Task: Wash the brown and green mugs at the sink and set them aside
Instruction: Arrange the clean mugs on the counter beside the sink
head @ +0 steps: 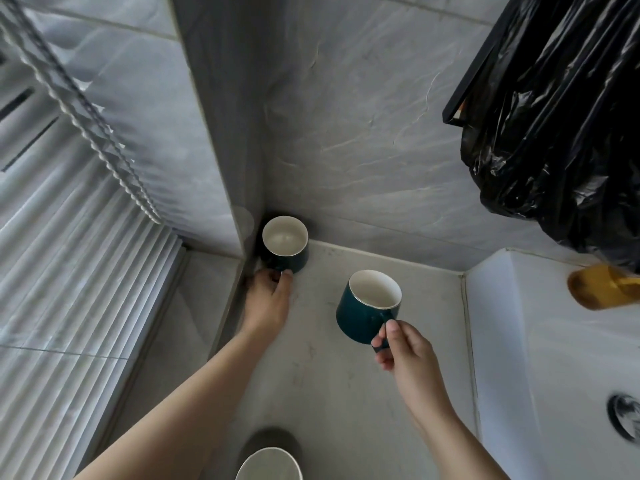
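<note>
The left arm stretches forward along the tabletop (346,393) edge, its hand (268,301) palm down at the wall corner, thumb and forefinger closed on the near side of the corner mug (287,252), seemingly on its handle, which the hand hides. That green mug stands upright on the tabletop, tucked into the corner against the wall. The right arm comes in from below, its hand (403,344) raised with thumb and curled fingers (393,332) pinching the handle of a second green mug (360,313), tilted with its mouth towards the camera, between the corner mug and the sink (554,341). A brown mug (273,439) stands at the lower edge, between the arms. A black bag (568,109) hangs above the sink, an amber object (599,289) under it. Blinds (69,271) fill the left.
</note>
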Motion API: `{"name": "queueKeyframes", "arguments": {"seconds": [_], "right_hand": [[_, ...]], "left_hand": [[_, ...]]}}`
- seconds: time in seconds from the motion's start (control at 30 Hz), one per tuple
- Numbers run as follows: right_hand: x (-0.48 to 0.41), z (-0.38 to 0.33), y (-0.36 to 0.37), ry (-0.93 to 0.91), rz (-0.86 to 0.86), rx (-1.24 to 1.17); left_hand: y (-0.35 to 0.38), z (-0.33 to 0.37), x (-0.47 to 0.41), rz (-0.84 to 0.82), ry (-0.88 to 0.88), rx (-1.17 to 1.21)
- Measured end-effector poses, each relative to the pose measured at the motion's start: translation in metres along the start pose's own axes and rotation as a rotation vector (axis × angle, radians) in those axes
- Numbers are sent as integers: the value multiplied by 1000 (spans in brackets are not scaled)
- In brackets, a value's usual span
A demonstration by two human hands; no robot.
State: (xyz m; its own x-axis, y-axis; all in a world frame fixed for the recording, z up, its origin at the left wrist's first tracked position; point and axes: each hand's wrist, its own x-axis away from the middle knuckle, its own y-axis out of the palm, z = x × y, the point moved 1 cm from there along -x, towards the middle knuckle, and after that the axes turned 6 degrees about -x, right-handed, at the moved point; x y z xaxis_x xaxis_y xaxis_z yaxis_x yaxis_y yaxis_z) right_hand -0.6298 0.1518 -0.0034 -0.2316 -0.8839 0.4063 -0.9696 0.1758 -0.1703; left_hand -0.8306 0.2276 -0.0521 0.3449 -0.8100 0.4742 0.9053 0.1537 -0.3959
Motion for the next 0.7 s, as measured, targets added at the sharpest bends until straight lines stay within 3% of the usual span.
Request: {"name": "queueKeyframes", "arguments": {"seconds": [0.07, 0.3, 0.7], "right_hand": [[-7, -2, 7, -2, 8, -11], [-36, 1, 41, 14, 64, -56], [-66, 12, 86, -26, 120, -151]], "left_hand": [[-6, -7, 14, -25, 61, -237], [-25, -37, 40, -93, 117, -434], [-44, -57, 51, -144, 196, -516]]}}
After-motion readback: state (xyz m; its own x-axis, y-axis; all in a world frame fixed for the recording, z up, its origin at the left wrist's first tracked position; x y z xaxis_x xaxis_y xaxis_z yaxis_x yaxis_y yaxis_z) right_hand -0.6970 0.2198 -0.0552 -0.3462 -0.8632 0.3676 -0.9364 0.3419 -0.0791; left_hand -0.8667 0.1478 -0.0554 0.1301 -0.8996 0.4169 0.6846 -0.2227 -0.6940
